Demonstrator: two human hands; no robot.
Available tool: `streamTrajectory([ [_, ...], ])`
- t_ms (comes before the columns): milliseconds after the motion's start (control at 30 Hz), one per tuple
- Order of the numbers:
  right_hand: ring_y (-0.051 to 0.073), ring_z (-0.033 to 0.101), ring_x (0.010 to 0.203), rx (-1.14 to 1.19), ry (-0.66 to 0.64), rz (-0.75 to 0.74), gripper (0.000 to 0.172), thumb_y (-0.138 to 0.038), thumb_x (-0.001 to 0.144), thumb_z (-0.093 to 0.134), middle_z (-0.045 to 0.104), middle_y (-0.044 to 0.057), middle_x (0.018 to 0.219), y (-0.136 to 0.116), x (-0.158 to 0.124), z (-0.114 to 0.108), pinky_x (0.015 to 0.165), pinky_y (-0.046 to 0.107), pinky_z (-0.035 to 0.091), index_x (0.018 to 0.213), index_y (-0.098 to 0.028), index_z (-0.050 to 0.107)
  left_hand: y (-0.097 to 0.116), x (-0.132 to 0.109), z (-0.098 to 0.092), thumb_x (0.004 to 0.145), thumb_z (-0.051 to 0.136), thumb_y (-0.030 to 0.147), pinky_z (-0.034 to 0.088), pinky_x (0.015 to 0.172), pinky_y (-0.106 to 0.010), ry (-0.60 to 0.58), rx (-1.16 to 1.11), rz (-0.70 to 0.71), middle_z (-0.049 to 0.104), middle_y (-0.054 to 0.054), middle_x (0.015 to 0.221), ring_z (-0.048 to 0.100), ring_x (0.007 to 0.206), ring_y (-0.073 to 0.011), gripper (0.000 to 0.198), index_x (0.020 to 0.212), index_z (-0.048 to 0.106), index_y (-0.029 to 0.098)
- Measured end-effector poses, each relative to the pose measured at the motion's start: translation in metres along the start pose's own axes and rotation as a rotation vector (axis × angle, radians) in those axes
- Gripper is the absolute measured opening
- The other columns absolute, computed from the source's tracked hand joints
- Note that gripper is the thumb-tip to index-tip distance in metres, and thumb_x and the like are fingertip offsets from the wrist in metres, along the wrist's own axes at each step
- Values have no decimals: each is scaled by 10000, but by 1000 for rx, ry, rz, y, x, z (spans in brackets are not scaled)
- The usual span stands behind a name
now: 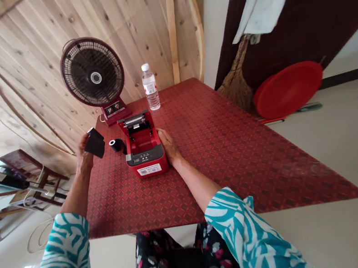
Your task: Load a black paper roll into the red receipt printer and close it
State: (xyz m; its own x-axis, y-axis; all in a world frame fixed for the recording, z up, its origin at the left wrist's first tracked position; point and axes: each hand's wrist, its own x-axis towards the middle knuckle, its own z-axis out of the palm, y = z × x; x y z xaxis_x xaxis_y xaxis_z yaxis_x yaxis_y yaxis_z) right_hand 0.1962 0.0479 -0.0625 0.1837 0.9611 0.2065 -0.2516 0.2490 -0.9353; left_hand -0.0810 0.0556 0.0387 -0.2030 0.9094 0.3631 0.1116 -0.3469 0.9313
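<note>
A small red and black label printer (149, 163) stands on the table with its lid raised, its red inner bay exposed. My right hand (168, 145) is against the printer's right side, gripping it; some of its fingers are hidden behind the body. To the left of the printer, my left hand (84, 153) holds up a black roll (95, 143) with a white core end and a loose dark flap hanging from it. Between that hand and the printer, a second black roll (118, 145) with a white core lies on the table.
Behind the printer are a dark red electric fan (95, 77) and a clear water bottle (150, 88). A patterned red cloth covers the table (224, 153). Right of it on the floor are a straw broom (237, 78) and red basins (288, 87); wooden chairs (28, 172) stand at the left.
</note>
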Motion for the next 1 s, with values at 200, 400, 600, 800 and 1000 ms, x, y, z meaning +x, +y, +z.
streamTrajectory([
  [200, 211, 607, 1187, 1, -8, 5, 475, -610, 874, 470, 697, 45, 1245, -5, -4, 0, 1102, 418, 433, 1131, -259, 659, -58, 7, -17, 435, 838, 495, 461, 624, -238, 75, 99, -152, 658, -1, 726, 616, 666, -142, 577, 853, 588, 186],
  [400, 214, 607, 1195, 12, -11, 13, 459, -576, 885, 466, 689, 56, 1261, -6, -5, 1, 1092, 421, 440, 1150, -248, 648, -76, 0, -23, 558, 794, 321, 487, 666, -267, -19, 270, -209, 693, -29, 769, 639, 763, -186, 392, 881, 625, 177],
  [600, 218, 598, 1216, 16, -33, -1, 445, -550, 889, 460, 681, 52, 1278, -3, -4, -1, 1103, 425, 431, 1155, -245, 644, -48, -2, -19, 741, 620, 410, 472, 958, -370, -34, 388, -81, 694, -89, 1134, 620, 1085, -242, 395, 1075, 661, 203],
  [800, 222, 606, 1188, 3, -29, -32, 468, -592, 871, 470, 695, 54, 1248, 1, -1, -2, 1096, 429, 433, 1131, -249, 655, -39, 9, 5, 592, 821, 387, 392, 1022, -502, -204, 976, 14, 653, -140, 1143, 527, 1181, -374, 496, 1033, 690, 200],
  [1000, 221, 598, 1205, -23, -18, -5, 500, -620, 873, 464, 692, 62, 1253, 0, -1, -1, 1112, 425, 417, 1146, -247, 655, -37, 11, 9, 669, 749, 349, 442, 928, -422, -203, 933, 45, 681, -86, 1008, 596, 996, -286, 270, 890, 687, 208],
])
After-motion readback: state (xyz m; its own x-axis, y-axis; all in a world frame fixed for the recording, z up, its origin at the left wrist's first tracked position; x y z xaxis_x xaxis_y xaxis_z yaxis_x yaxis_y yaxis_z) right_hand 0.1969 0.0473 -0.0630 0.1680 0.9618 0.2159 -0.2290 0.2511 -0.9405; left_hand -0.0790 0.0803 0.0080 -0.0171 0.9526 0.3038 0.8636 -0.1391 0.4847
